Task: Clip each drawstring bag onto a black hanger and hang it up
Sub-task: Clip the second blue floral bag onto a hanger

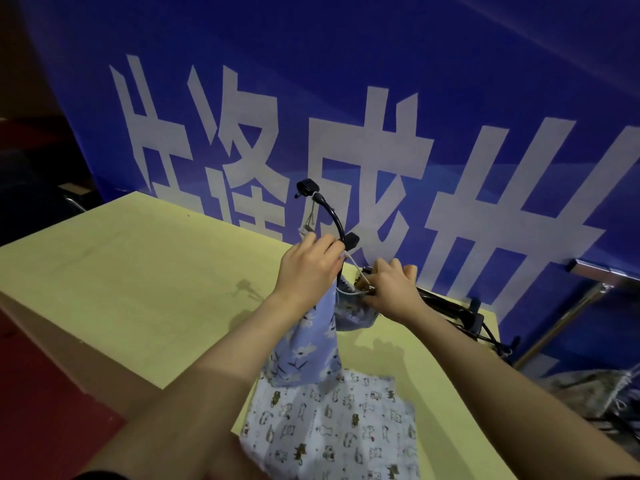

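Head view shows the left hand (304, 268) gripping the black hanger (334, 220) and the right hand (388, 289) pinching the soft, light floral bag (304, 355) by its top hem, best held near the drawstring.

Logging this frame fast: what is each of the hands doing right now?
Left hand: gripping the black hanger and blue floral bag.
Right hand: pinching the bag's top edge at a clip.

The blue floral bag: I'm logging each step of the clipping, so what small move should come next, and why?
Probably press the bag's top edge into the hanger's near clip. The left hand holds the black hanger upright with the blue floral bag draped below it, while the right hand pinches the bag's bunched opening beside that clip. The far clip already seems to hold the drawstring.
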Demonstrator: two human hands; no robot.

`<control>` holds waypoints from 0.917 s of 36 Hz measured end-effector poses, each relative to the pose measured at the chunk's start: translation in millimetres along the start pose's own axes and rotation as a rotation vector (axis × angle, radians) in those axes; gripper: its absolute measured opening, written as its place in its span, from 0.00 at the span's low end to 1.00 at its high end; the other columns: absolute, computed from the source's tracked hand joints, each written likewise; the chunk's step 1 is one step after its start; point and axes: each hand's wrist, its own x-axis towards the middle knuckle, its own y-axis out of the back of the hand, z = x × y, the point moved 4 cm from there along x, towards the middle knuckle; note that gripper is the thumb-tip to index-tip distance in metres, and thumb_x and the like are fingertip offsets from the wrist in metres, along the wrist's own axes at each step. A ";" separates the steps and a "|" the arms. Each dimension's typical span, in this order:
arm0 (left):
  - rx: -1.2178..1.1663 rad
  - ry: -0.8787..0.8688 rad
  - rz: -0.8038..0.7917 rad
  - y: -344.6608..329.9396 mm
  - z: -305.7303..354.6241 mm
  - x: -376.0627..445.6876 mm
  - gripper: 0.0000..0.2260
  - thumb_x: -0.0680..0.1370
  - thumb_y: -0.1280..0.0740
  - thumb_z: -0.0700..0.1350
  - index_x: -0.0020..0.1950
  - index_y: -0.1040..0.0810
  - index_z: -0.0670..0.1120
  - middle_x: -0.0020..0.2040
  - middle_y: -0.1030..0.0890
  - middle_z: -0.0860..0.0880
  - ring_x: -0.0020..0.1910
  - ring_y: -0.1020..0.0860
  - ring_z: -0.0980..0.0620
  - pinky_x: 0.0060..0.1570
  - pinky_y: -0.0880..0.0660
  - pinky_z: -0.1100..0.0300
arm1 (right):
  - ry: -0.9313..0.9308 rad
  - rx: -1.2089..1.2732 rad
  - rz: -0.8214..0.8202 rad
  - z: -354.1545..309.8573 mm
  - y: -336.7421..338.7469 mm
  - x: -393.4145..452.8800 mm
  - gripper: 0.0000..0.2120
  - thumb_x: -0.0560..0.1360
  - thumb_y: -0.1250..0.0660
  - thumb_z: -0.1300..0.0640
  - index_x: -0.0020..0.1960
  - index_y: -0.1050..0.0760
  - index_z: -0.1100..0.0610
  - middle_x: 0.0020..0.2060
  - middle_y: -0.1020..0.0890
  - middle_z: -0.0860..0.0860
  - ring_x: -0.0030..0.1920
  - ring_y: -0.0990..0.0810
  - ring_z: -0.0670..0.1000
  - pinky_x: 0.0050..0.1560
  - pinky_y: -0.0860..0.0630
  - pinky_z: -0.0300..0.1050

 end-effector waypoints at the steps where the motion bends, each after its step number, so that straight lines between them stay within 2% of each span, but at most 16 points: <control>1: 0.000 0.002 -0.004 0.1 -0.1 -0.1 0.10 0.78 0.41 0.45 0.42 0.22 0.45 0.38 0.21 0.49 0.34 0.26 0.49 0.26 0.28 0.60 | 0.000 0.014 0.022 -0.5 -0.9 -0.1 0.12 0.77 0.37 0.47 0.57 0.21 0.48 0.46 0.35 0.48 0.54 0.36 0.52 0.52 0.43 0.49; 4: -0.001 0.004 -0.013 -0.5 -1.2 -0.2 0.10 0.78 0.41 0.45 0.42 0.22 0.45 0.38 0.21 0.49 0.33 0.26 0.49 0.26 0.29 0.60 | -0.006 0.099 0.056 0.3 -2.1 0.0 0.14 0.79 0.41 0.44 0.53 0.19 0.49 0.45 0.32 0.47 0.50 0.37 0.49 0.50 0.45 0.47; 7: 0.003 0.007 -0.020 -1.4 -0.7 -0.4 0.10 0.78 0.41 0.45 0.41 0.22 0.45 0.37 0.22 0.49 0.33 0.26 0.48 0.26 0.30 0.60 | -0.060 0.217 0.104 6.2 4.6 -1.0 0.17 0.79 0.43 0.44 0.53 0.19 0.51 0.50 0.28 0.49 0.54 0.35 0.51 0.52 0.45 0.47; 10: -0.010 0.017 -0.036 -4.8 2.7 -0.5 0.11 0.77 0.41 0.45 0.40 0.22 0.45 0.37 0.22 0.49 0.33 0.26 0.48 0.26 0.30 0.60 | -0.130 0.378 0.196 14.3 18.6 0.1 0.16 0.80 0.42 0.46 0.51 0.19 0.53 0.55 0.28 0.49 0.58 0.35 0.52 0.54 0.45 0.46; 12: -0.032 0.015 -0.051 -8.0 5.4 1.4 0.11 0.77 0.41 0.45 0.39 0.22 0.44 0.37 0.22 0.49 0.33 0.25 0.48 0.27 0.28 0.59 | -0.213 0.542 0.286 18.3 32.8 2.0 0.15 0.80 0.41 0.47 0.49 0.19 0.54 0.55 0.26 0.49 0.59 0.32 0.52 0.58 0.42 0.48; 14: -0.056 0.009 -0.084 -10.8 8.7 5.4 0.10 0.76 0.39 0.45 0.39 0.22 0.44 0.36 0.22 0.48 0.33 0.25 0.48 0.27 0.28 0.60 | -0.296 0.824 0.365 20.6 50.4 2.0 0.15 0.80 0.41 0.48 0.45 0.20 0.56 0.49 0.21 0.53 0.53 0.26 0.52 0.56 0.31 0.50; 16: -0.076 0.004 -0.150 -13.7 11.8 7.5 0.09 0.75 0.34 0.48 0.38 0.21 0.43 0.36 0.22 0.48 0.34 0.24 0.48 0.27 0.29 0.61 | -0.334 1.112 0.398 20.0 68.2 1.1 0.15 0.80 0.40 0.51 0.42 0.21 0.58 0.42 0.18 0.57 0.45 0.21 0.53 0.48 0.25 0.46; 18: -0.078 0.009 -0.202 -14.5 14.5 9.5 0.14 0.76 0.37 0.52 0.38 0.22 0.44 0.36 0.23 0.48 0.34 0.24 0.49 0.26 0.30 0.62 | -0.366 1.307 0.418 21.0 83.6 1.1 0.14 0.80 0.39 0.53 0.40 0.22 0.58 0.37 0.19 0.55 0.38 0.20 0.51 0.44 0.21 0.45; 20: -0.101 0.022 -0.253 -14.3 15.9 10.8 0.15 0.75 0.36 0.54 0.39 0.21 0.44 0.37 0.23 0.48 0.36 0.24 0.49 0.27 0.29 0.62 | -0.405 1.420 0.429 22.4 94.9 2.0 0.14 0.79 0.37 0.53 0.38 0.24 0.59 0.29 0.24 0.52 0.30 0.25 0.49 0.37 0.22 0.43; 22: -0.124 0.034 -0.326 -14.3 17.1 11.6 0.13 0.72 0.29 0.53 0.42 0.21 0.43 0.40 0.22 0.47 0.39 0.23 0.48 0.29 0.27 0.60 | -0.423 1.408 0.465 24.7 106.4 4.1 0.16 0.77 0.34 0.52 0.34 0.26 0.58 0.25 0.29 0.50 0.25 0.31 0.46 0.28 0.28 0.38; 25: -0.159 0.046 -0.456 -15.6 17.7 12.8 0.12 0.67 0.24 0.44 0.43 0.22 0.41 0.42 0.23 0.44 0.40 0.23 0.43 0.27 0.27 0.57 | -0.350 1.295 0.548 25.4 123.4 10.2 0.16 0.74 0.30 0.51 0.31 0.25 0.57 0.25 0.28 0.49 0.24 0.31 0.43 0.30 0.32 0.38; 27: -0.130 0.023 -0.509 -16.0 16.9 14.3 0.14 0.62 0.22 0.37 0.42 0.23 0.41 0.41 0.24 0.43 0.39 0.23 0.42 0.26 0.29 0.57 | -0.290 1.244 0.591 22.8 132.6 13.6 0.17 0.73 0.29 0.49 0.33 0.24 0.61 0.26 0.25 0.57 0.27 0.25 0.50 0.35 0.27 0.44; 29: -0.069 0.004 -0.524 -14.2 15.5 17.5 0.18 0.56 0.21 0.35 0.41 0.22 0.43 0.40 0.23 0.45 0.36 0.22 0.44 0.24 0.30 0.59 | -0.219 1.166 0.624 19.1 136.8 16.1 0.22 0.73 0.29 0.49 0.34 0.26 0.68 0.28 0.25 0.63 0.32 0.22 0.58 0.42 0.22 0.54; 31: -0.041 -0.009 -0.524 -8.5 14.8 23.2 0.19 0.54 0.21 0.34 0.41 0.21 0.42 0.39 0.23 0.44 0.35 0.22 0.44 0.23 0.30 0.60 | -0.165 1.072 0.677 14.6 143.5 14.7 0.24 0.73 0.30 0.47 0.33 0.29 0.68 0.26 0.29 0.59 0.28 0.30 0.54 0.39 0.23 0.57; 33: -0.060 0.004 -0.544 -4.9 12.6 31.9 0.18 0.57 0.23 0.32 0.44 0.21 0.40 0.41 0.23 0.42 0.37 0.21 0.42 0.25 0.28 0.57 | -0.156 1.034 0.714 12.4 151.3 13.2 0.24 0.72 0.30 0.44 0.29 0.32 0.61 0.24 0.33 0.54 0.28 0.33 0.51 0.39 0.23 0.57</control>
